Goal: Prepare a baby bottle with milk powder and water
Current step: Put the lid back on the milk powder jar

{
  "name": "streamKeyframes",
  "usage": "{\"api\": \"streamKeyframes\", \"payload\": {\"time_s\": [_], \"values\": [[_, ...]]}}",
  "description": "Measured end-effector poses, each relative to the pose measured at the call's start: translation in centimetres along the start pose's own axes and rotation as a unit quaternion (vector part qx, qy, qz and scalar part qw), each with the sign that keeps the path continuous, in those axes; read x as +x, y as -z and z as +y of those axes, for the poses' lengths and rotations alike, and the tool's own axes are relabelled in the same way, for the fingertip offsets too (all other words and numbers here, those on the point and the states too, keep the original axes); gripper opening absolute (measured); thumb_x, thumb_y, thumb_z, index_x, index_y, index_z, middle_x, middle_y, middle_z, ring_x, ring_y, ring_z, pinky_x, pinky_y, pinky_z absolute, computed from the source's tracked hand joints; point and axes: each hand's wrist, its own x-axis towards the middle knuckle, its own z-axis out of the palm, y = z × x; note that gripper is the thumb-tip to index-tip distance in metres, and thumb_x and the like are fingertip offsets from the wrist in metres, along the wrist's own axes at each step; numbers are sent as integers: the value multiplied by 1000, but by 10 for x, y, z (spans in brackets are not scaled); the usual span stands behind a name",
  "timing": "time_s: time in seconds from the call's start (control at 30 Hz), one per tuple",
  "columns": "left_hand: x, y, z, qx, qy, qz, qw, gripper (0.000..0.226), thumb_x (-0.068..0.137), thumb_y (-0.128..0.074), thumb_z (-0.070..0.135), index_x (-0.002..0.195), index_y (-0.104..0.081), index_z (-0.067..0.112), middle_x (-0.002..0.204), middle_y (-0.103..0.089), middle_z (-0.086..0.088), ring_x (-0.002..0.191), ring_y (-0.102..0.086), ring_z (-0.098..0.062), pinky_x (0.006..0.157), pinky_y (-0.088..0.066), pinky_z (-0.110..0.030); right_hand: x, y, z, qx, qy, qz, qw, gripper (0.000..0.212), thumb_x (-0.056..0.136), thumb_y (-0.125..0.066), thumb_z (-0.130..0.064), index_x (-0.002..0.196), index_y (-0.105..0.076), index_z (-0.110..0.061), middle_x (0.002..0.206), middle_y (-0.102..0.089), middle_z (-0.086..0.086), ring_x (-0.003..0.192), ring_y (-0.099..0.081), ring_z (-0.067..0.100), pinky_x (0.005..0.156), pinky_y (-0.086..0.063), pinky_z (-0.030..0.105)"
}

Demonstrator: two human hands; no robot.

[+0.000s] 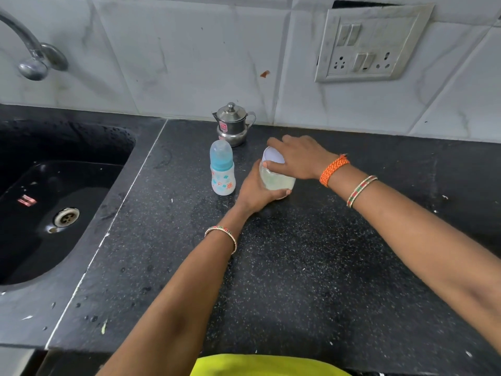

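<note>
Jar (276, 180) stands upright just right of baby bottle (222, 169) | body gripped by left hand (254, 191) | lid (272, 157) grasped from above by right hand (298, 156) | bottle nearer left hand, capped.

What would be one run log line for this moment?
left hand: holds jar | right hand: grips lid | baby bottle: capped, upright | steel pot: behind

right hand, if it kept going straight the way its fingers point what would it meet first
The right hand grips the jar's white lid, its fingers pointing left. Going straight on, it would probably meet the baby bottle first, though depth is hard to judge.
</note>
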Motion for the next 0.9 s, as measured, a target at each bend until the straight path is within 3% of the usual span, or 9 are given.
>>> {"api": "streamKeyframes", "payload": {"time_s": [0.17,0.3,0.37,0.43,0.5,0.6,0.73,0.8,0.9], "values": [[-7,-10,6,-18,-6,63,998,83,59,-84,35,128,-39,23,124,-56,5,105,-51,-8,83,-43,-26,2,-6,-12,-6,-88,27,996,62,90,-35,-62,136,-35,-20,113,-58,18,100,-58,37,81,-38,40],[-15,-18,8,-41,7,94,995,103,53,-81,48,139,-31,20,134,-53,-1,120,-52,-17,97,-46,-36,3,-13,-44,21,-224,51,973,56,89,-41,-60,133,-39,-25,111,-59,16,102,-57,35,73,-38,37],[-18,-17,9,-32,9,98,995,103,56,-81,46,140,-29,19,137,-50,-2,123,-50,-18,100,-45,-37,2,-13,-52,70,-246,71,964,55,89,-45,-58,134,-40,-25,116,-56,18,102,-57,34,73,-44,36],[-20,-12,9,-26,13,68,997,111,58,-85,38,145,-20,16,144,-42,-3,130,-42,-17,106,-37,-32,1,-9,-48,102,-232,28,967,64,88,-46,-60,140,-33,-24,126,-50,22,111,-54,36,83,-46,38],[-21,-2,5,-29,12,-3,1000,126,62,-86,26,149,4,12,153,-29,-5,139,-30,-18,110,-25,-27,-3,-6,-37,149,-225,-39,962,79,85,-51,-61,147,-18,-26,139,-37,24,120,-48,42,95,-43,42],[-27,12,-9,-49,25,-54,997,114,75,-73,-1,147,15,8,154,-25,-10,142,-26,-22,108,-23,-20,-19,-16,-30,340,-219,-18,915,112,73,-73,-50,149,5,-28,149,-19,21,133,-35,43,110,-33,46],[-39,22,-17,-137,73,-7,988,79,80,-43,-24,148,-15,5,150,-32,-17,140,-30,-26,114,-26,-30,-55,-73,-44,533,-244,117,802,129,61,-86,-35,150,7,-21,157,-16,8,143,-22,24,116,-22,38],[-38,23,-15,-138,69,-13,988,73,77,-37,-27,143,-28,3,146,-39,-16,137,-36,-24,111,-31,-29,-63,-96,-56,563,-244,144,777,124,62,-87,-31,150,0,-18,156,-22,5,142,-25,19,115,-25,37],[-34,18,-9,-145,66,-9,987,67,76,-33,-27,136,-40,1,137,-50,-14,130,-46,-24,106,-38,-29,-52,-108,-55,601,-249,212,729,89,65,-86,-21,136,-33,-16,132,-48,0,124,-47,16,103,-41,32]]}}
